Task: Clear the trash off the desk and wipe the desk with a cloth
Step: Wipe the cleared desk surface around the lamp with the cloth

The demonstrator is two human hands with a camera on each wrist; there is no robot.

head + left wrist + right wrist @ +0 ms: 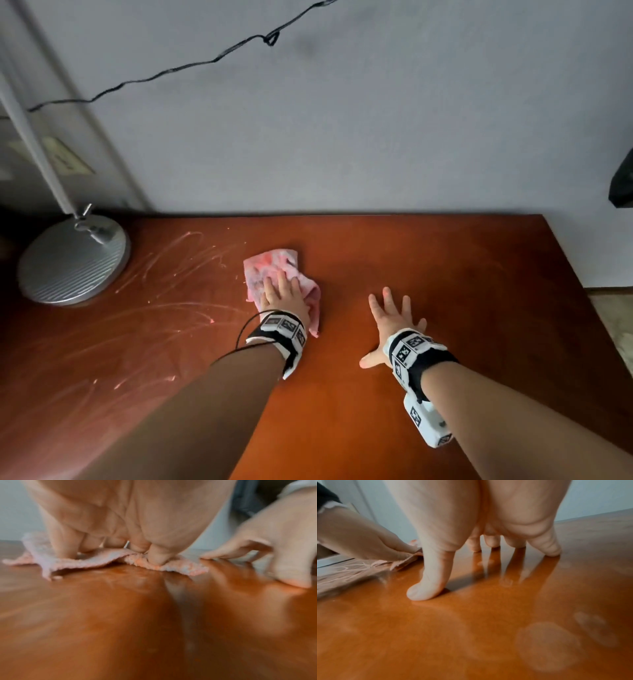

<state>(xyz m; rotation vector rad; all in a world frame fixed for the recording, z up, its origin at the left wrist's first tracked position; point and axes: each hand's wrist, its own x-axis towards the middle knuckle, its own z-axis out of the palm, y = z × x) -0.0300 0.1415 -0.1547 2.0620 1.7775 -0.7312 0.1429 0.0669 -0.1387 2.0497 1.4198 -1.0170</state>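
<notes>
A pink and white cloth (274, 270) lies crumpled on the reddish-brown desk (445, 260) near its middle. My left hand (282, 293) presses flat on the cloth's near half with straight fingers; in the left wrist view the fingers (157, 555) push down into the cloth (82, 561). My right hand (390, 318) rests on the bare desk to the right, fingers spread, fingertips (426, 592) touching the wood and holding nothing. Pale smear marks (171, 270) streak the desk left of the cloth. No trash is visible on the desk.
A silver lamp base (73, 262) with its slanted pole stands at the desk's back left corner. A black cable (191, 63) hangs across the grey wall behind. The desk's right edge (579, 270) drops to the floor; a dark object (623, 181) hangs at far right.
</notes>
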